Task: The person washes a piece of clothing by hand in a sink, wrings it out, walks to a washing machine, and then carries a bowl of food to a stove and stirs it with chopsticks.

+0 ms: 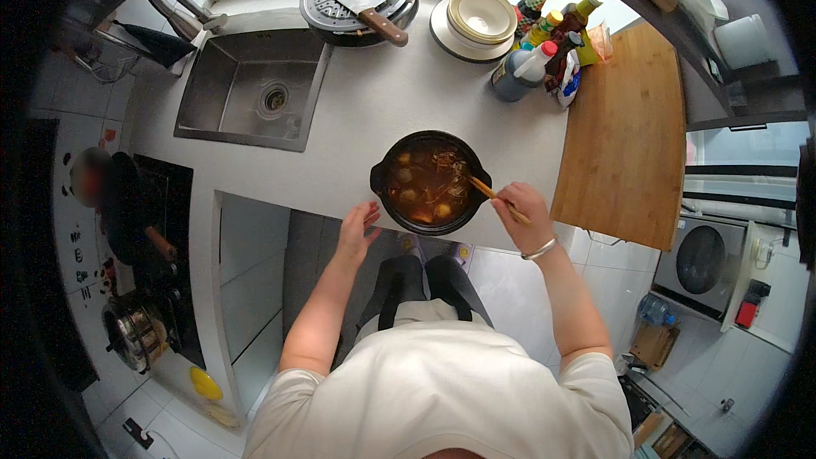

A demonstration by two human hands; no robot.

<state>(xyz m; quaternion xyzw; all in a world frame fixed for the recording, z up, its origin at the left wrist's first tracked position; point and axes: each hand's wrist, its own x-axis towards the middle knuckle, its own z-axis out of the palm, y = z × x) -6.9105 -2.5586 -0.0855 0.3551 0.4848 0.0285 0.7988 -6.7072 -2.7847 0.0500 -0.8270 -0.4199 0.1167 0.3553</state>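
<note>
A dark round pot (375, 177) stands on the counter right in front of me, near its front edge. Inside is a brown stew (421, 191) with pale round pieces and thin strands. My right hand (521, 208) grips a pair of wooden chopsticks (483, 188), whose tips reach into the stew at the pot's right side. A light bracelet circles that wrist. To the left of the pot, just off its lower left side, my left hand (360, 228) is held with fingers apart and nothing in it.
A steel sink (191, 123) is set into the counter (357, 102) at left. Behind lie a cleaver (387, 27) on a round lidded pan (314, 2), stacked bowls (483, 13) and several sauce bottles (514, 75). A wooden board (625, 136) extends at right; a stove (174, 183) is far left.
</note>
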